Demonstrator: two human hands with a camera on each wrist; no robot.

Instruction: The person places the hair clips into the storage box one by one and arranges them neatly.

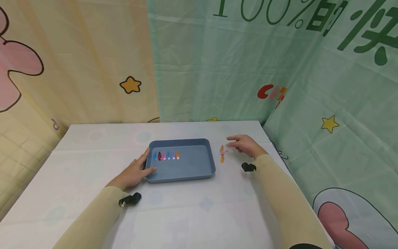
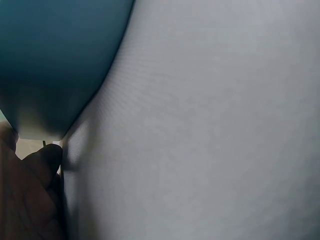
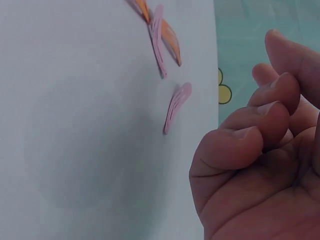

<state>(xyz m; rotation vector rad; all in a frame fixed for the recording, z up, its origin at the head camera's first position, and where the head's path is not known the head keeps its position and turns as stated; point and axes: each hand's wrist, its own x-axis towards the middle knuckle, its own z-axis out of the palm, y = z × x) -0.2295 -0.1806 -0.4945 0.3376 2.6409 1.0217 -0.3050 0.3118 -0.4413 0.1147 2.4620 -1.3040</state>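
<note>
A blue-grey tray [image 1: 194, 159] lies on the table, with a row of several snap hair clips, among them a red clip [image 1: 160, 156], in its left half. My left hand [image 1: 133, 173] holds the tray's left side, thumb over the rim and fingers along the outer wall. To the tray's right lie orange clips [image 1: 222, 158] and pink ones. One pink clip [image 3: 177, 107] lies apart from the crossed pile in the right wrist view. Just over these clips is my right hand [image 1: 245, 145], index finger stretched out, other fingers loosely bent, nothing visible in it.
A white cloth with pale prints covers the table [image 1: 186, 214]. Printed curtains [image 1: 202, 69] hang behind the far edge and along the right side. Black wrist-camera mounts [image 1: 132, 199] stick out from both sleeves.
</note>
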